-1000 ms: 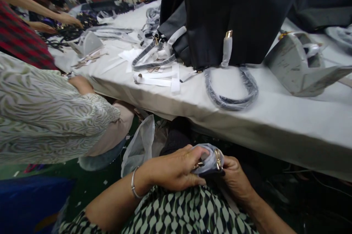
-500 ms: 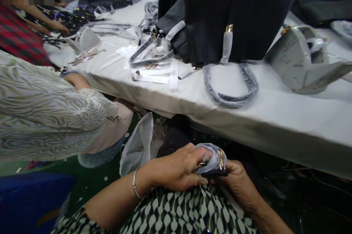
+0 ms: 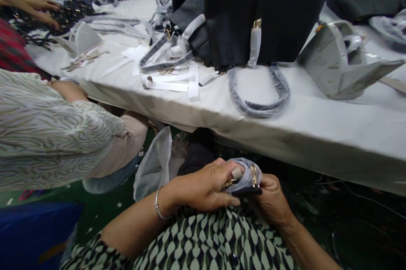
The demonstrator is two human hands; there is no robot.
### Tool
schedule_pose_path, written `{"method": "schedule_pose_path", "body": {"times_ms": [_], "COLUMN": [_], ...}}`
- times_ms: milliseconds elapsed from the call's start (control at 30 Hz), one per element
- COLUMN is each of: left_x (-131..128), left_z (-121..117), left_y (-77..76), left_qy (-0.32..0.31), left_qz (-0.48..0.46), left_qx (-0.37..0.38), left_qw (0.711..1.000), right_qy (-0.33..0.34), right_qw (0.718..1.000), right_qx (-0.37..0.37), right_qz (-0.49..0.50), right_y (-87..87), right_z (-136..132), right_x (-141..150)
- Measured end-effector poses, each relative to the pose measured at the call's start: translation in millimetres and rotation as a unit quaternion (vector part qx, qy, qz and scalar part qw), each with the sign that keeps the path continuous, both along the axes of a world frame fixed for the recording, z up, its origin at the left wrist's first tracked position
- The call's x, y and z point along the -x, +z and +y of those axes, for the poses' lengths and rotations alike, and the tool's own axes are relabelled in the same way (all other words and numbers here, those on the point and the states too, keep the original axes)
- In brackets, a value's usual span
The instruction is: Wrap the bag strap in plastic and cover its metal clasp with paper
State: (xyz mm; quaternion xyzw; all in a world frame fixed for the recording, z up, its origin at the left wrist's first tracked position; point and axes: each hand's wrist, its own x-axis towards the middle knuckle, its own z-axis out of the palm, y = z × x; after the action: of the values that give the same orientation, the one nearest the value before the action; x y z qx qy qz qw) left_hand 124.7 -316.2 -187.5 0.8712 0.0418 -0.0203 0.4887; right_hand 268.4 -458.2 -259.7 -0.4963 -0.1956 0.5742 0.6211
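Down in my lap, both hands close on a small dark strap piece wrapped in grey-white film (image 3: 245, 177) with a gold metal clasp on it. My left hand (image 3: 203, 187), a silver bangle at its wrist, pinches the wrapped end from the left. My right hand (image 3: 272, 200) grips it from below on the right. Above them, on the white table (image 3: 317, 130), stands a large black handbag (image 3: 269, 8) with a film-wrapped handle (image 3: 258, 107) lying in front of it.
A person in a zebra-patterned top (image 3: 47, 130) sits close on my left. A grey angled stand (image 3: 336, 67) sits right of the bag. Wrapped straps and white paper strips (image 3: 171, 84) lie on the table; other people's hands (image 3: 41, 8) work at the far left. A clear plastic bag (image 3: 155, 164) hangs below.
My hands have stayed together on the wrapped piece, with the left fingers shifting slightly over it. The view has tipped down a little.
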Motion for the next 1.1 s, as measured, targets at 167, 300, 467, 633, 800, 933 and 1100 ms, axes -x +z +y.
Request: {"method": "schedule_pose_path", "body": {"times_ms": [167, 300, 467, 633, 800, 933, 1100], "left_x": [0, 1, -2, -3, 2, 0, 1], "left_z": [3, 0, 0, -13, -26, -30, -31], "left_y": [-6.2, -9.9, -7.8, -17.9, -36.5, -37.9, -34.8], "left_qy": [0.026, 0.045, -0.006, 0.01, 0.041, 0.014, 0.04], "left_qz": [0.01, 0.01, 0.05, 0.09, 0.159, 0.145, 0.09], "left_qx": [0.073, 0.007, -0.02, 0.004, 0.012, 0.036, 0.103], "left_qw": [0.997, 0.999, 0.999, 0.996, 0.986, 0.989, 0.99], "right_qy": [-0.006, 0.007, 0.073, 0.173, -0.01, 0.04, 0.045], "right_qw": [1.0, 1.0, 0.997, 0.976, 0.906, 0.858, 0.823], "right_qx": [0.025, 0.012, 0.013, 0.075, 0.069, -0.032, -0.105], "right_qz": [-0.001, 0.001, -0.023, -0.111, -0.418, -0.511, -0.556], "right_y": [-0.7, 3.4, 4.6, 9.1, 29.2, 35.2, 28.9], "right_z": [1, 4, 3, -15, -36, -23, -5], "right_x": [-3, -6, -11, -28, -39, -23, -9]}}
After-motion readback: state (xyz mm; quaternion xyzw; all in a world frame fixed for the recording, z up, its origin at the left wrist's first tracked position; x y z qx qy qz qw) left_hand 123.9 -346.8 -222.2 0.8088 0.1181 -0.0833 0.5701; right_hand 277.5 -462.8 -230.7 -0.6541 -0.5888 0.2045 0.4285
